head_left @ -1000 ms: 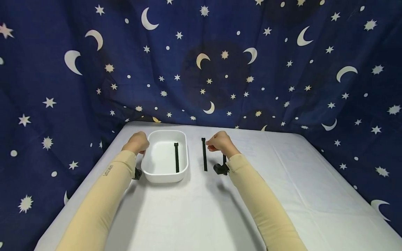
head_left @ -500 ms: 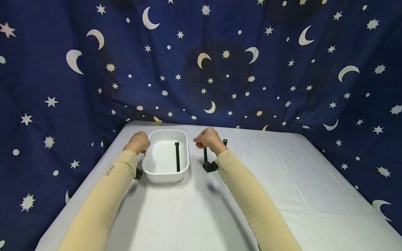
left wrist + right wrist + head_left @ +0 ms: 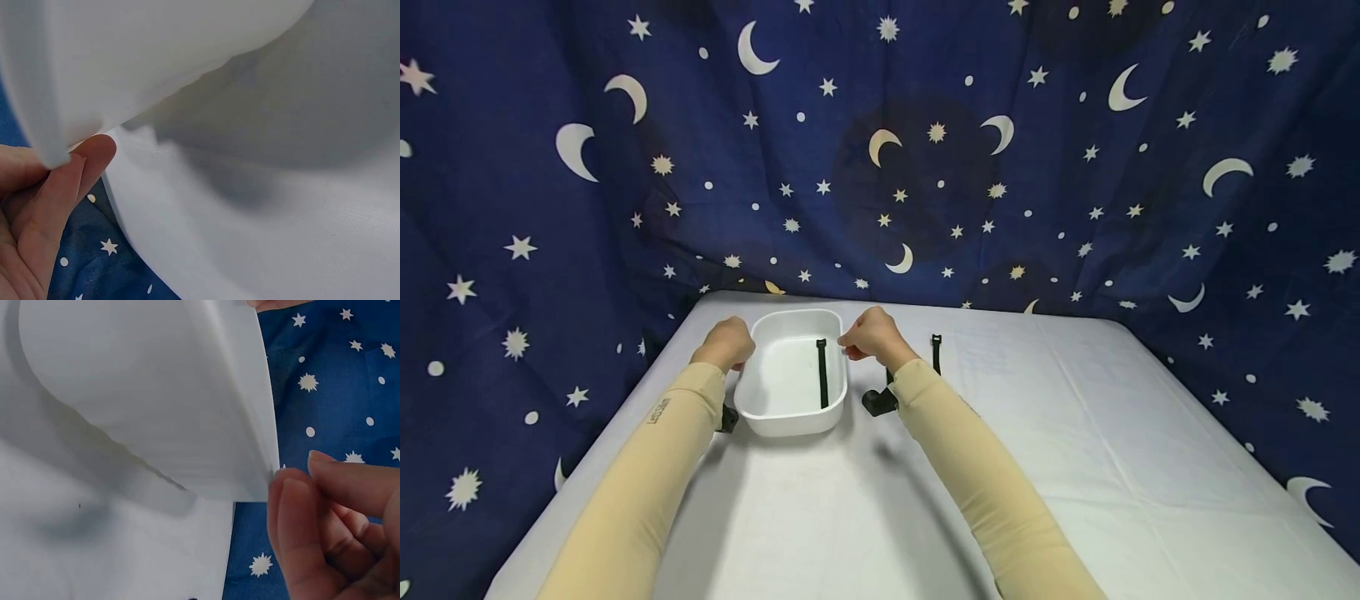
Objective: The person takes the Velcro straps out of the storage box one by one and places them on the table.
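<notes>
A white, round-cornered plastic tub (image 3: 786,425) stands on the table, with a black strap (image 3: 822,375) lying lengthwise inside it. My left hand (image 3: 727,343) pinches the tub's left rim; in the left wrist view the rim sits between thumb and fingers. At the opposite side my right hand (image 3: 874,337) has its fingertips against or very near the right rim. In the right wrist view its thumb (image 3: 356,484) stands apart from the fingers, and nothing shows pinched between them. Both wrist views show the tub's outer wall and underside.
On the white tablecloth (image 3: 1075,467), a second black strap (image 3: 936,354) lies right of my right hand. Another strap (image 3: 889,377) is mostly hidden behind that wrist. A blue star-and-moon curtain (image 3: 880,167) hangs behind the table.
My right hand has moved left from beside the middle strap to the tub's right rim, now covering part of that strap. The left hand has stayed on the left rim.
</notes>
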Demonstrator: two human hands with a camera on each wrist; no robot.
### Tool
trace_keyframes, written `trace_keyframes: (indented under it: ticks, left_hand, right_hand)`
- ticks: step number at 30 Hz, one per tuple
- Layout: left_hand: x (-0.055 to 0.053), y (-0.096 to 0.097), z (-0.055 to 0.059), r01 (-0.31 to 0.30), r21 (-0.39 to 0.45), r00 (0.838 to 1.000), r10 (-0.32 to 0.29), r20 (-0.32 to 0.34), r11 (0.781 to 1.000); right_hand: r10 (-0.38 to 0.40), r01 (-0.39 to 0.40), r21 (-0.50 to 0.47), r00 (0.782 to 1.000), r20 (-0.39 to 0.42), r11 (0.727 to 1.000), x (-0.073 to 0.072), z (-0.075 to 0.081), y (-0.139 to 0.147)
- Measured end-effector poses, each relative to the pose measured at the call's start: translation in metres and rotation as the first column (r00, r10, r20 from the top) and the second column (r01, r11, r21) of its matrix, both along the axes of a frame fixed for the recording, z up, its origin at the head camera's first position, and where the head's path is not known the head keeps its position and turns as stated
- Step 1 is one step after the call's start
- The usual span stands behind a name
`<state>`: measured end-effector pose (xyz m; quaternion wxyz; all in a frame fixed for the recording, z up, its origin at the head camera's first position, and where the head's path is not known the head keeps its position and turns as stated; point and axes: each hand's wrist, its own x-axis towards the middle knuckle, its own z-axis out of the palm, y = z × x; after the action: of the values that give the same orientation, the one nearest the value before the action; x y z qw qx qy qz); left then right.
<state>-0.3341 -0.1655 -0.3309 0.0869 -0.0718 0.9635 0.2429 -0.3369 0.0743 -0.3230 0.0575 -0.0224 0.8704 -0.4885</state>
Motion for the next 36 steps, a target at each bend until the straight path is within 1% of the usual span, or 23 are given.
trace_keyframes:
  ticks: [6,9,12,15,18,22,24,29,36]
  left_hand:
    - [-0.001,-0.001,0.000,0.011,0.013,1.000,-0.011,0.005,1.000]
    - [-0.003,-0.002,-0.002,0.018,0.018,1.000,-0.018,0.004,1.000]
    - [-0.004,-0.002,-0.002,0.025,0.020,1.000,-0.025,0.000,0.999]
    - [-0.004,-0.002,-0.002,0.027,0.018,1.000,-0.027,0.002,0.999]
    - [-0.006,-0.001,-0.002,0.025,0.019,1.000,-0.025,0.007,1.000]
    - [-0.007,0.001,-0.002,0.019,0.002,1.000,-0.019,0.005,1.000]
    - [-0.007,0.002,-0.002,0.019,-0.011,1.000,-0.019,-0.002,1.000]
    - [-0.006,0.004,-0.001,0.025,-0.026,1.000,-0.025,-0.009,0.999]
    - [-0.004,0.005,-0.001,0.024,-0.025,1.000,-0.024,-0.014,0.999]
  right_hand:
    - [-0.004,0.004,0.042,1.000,0.002,0.999,-0.001,-0.003,-0.013]
    - [-0.016,0.015,0.070,1.000,0.008,0.997,-0.002,-0.004,-0.017]
    - [-0.023,0.020,0.096,1.000,0.022,0.995,-0.005,-0.005,-0.019]
    - [-0.021,0.016,0.157,0.999,0.033,0.988,-0.006,-0.004,-0.020]
    - [-0.027,0.019,0.234,0.999,0.032,0.972,-0.005,-0.004,-0.021]
    - [-0.042,0.038,0.323,0.999,0.007,0.946,-0.003,-0.003,-0.026]
    - [-0.031,0.035,0.372,0.999,-0.017,0.928,-0.001,-0.003,-0.029]
    - [0.035,0.015,0.519,0.996,-0.087,0.854,0.004,-0.001,-0.037]
    - [0.088,0.009,0.626,0.988,-0.123,0.780,0.007,-0.003,-0.046]
